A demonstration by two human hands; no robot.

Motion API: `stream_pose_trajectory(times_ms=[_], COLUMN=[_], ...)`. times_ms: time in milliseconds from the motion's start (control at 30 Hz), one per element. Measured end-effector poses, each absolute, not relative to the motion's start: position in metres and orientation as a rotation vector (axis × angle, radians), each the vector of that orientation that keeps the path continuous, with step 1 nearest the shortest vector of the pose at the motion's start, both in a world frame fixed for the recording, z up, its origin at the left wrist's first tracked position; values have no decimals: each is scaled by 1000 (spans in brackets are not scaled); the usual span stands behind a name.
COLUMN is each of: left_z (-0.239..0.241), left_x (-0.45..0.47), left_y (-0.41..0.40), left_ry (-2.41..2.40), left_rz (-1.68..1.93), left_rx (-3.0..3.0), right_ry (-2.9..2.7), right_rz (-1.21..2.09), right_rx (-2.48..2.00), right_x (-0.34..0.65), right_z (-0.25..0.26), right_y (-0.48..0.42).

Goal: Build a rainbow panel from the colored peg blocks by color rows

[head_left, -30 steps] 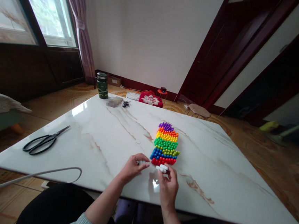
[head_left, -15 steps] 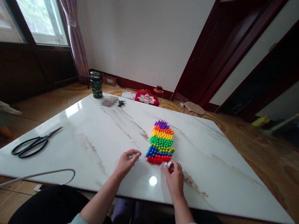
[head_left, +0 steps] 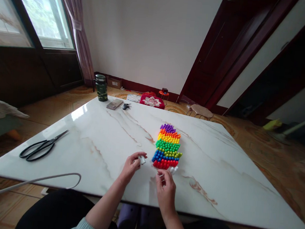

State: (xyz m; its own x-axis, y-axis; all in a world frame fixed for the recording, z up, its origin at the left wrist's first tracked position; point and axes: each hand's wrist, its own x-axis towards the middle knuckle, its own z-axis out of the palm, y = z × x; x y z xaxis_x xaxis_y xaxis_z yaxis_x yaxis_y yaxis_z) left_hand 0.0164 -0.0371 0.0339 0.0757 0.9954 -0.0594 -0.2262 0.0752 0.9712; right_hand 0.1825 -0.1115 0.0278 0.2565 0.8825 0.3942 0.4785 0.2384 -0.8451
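Note:
Rows of small round-headed, bead-like pieces (head_left: 168, 145) lie packed together on the marble-patterned table (head_left: 107, 139), in bands of purple, orange, yellow, green, olive, blue and red. A few white pieces (head_left: 173, 170) sit at the right end of the near edge, beside the red band. My left hand (head_left: 132, 167), left of the rows, is closed around several small white pieces (head_left: 141, 160). In front of the red band, my right hand (head_left: 165, 186) has its fingers pinched near the near-left corner, with a bit of white between the fingertips.
Black-handled scissors (head_left: 42, 148) lie on the left of the table. A white cable (head_left: 42, 180) loops over the near-left edge. Towards the far left corner are a camouflage flask (head_left: 101, 88), a phone (head_left: 114, 104) and keys (head_left: 126, 106).
My right hand has moved left along the near edge, leaving white pieces by the red band's right end. My left hand has turned, showing the white pieces it holds. The view has shifted slightly.

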Motion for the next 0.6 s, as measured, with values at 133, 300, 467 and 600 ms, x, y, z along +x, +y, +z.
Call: stream_pose_trajectory(times_ms=[133, 300, 467, 600], left_z=[31, 29, 27, 25], left_x=[16, 15, 17, 18], left_y=[-37, -33, -33, -33], left_ry=[982, 966, 1007, 1045], left_rz=[1203, 1217, 1234, 1213], left_rx=[1068, 1085, 1189, 1254], right_ry=[-1492, -1578, -1654, -1619], right_rz=[603, 572, 472, 439], right_rx=[-1291, -1368, -1584, -1690], right_x=[146, 129, 132, 138], right_z=[41, 51, 60, 62], right_y=[-91, -71, -74, -76])
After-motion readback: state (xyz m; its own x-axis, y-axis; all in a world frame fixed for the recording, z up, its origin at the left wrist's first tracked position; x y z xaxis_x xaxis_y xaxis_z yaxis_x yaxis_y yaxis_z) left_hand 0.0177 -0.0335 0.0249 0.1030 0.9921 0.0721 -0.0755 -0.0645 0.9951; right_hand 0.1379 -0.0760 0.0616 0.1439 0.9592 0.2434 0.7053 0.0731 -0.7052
